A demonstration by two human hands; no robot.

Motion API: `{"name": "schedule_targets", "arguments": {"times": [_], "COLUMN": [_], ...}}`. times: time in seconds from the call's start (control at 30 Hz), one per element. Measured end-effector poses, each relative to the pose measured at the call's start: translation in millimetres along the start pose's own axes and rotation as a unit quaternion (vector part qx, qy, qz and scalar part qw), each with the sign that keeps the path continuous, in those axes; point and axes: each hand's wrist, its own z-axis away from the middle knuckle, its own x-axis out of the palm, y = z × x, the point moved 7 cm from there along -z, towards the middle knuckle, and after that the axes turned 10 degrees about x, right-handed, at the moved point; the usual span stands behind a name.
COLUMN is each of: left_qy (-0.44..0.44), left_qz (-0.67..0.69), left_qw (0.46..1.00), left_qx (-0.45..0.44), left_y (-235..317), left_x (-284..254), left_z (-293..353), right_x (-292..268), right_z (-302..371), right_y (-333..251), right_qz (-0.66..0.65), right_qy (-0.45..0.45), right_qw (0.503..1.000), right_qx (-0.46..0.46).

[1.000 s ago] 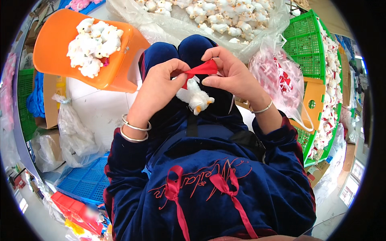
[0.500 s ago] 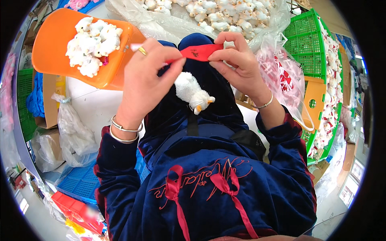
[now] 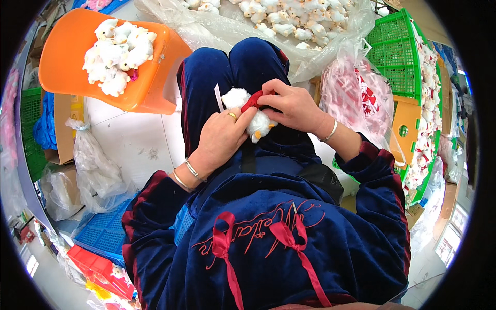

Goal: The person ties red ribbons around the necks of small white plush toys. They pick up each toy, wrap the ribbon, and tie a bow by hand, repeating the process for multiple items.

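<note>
A small white plush duck (image 3: pixel 251 118) with a yellow beak lies on my lap, on dark blue trousers. A red ribbon (image 3: pixel 252 101) wraps around its neck. My left hand (image 3: pixel 219 138) cups the toy from the left, a ring on one finger and bangles at the wrist. My right hand (image 3: pixel 292 106) pinches the red ribbon at the toy's neck from the right. A white tag (image 3: pixel 218 97) sticks up beside the toy.
An orange plastic stool (image 3: pixel 150 77) at upper left carries a heap of white plush ducks (image 3: pixel 118 49). A clear bag of more ducks (image 3: pixel 279 18) lies ahead. A bag of red ribbons (image 3: pixel 356 98) and green crates (image 3: pixel 398 57) stand at right. Blue crate (image 3: pixel 106 232) at lower left.
Both hands came down from holding the ribbon stretched out above the toy. The ribbon now sits around the duck's neck and the hands close in on it.
</note>
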Motion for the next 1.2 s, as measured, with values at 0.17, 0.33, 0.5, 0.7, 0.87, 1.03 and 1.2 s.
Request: {"name": "schedule_targets", "arguments": {"times": [0.17, 0.33, 0.5, 0.7, 0.87, 1.03, 1.2], "left_qy": [0.029, 0.086, 0.066, 0.014, 0.011, -0.036, 0.011], "left_qz": [0.067, 0.498, 0.586, 0.51, 0.396, 0.396, 0.387], "left_qw": [0.995, 0.811, 0.724, 0.751, 0.84, 0.839, 0.842], "left_qx": [-0.064, -0.294, -0.356, -0.419, -0.371, -0.371, -0.375], "left_y": [-9.1, -25.6, -30.2, -20.2, -15.9, -12.4, -10.3], "left_x": [-6.1, 5.9, 20.9, 38.5, 34.3, 27.4, 26.0], "left_z": [-0.8, 10.4, 25.2, 50.7, 58.1, 51.4, 52.5], "right_x": [-2.7, -11.0, 7.8, 15.7, 19.9, 15.6, 15.8], "right_z": [-6.4, -14.1, -1.8, 16.0, 31.6, 35.9, 44.0], "right_y": [9.1, 7.9, 4.0, -0.9, -10.6, -8.9, -0.5], "right_qz": [-0.034, -0.219, -0.224, -0.169, -0.19, -0.186, -0.168], "right_qy": [-0.018, -0.078, -0.245, -0.213, -0.21, -0.208, -0.17], "right_qw": [0.998, 0.96, 0.915, 0.945, 0.933, 0.926, 0.943], "right_qx": [0.058, 0.154, 0.229, 0.184, 0.224, 0.255, 0.232]}}
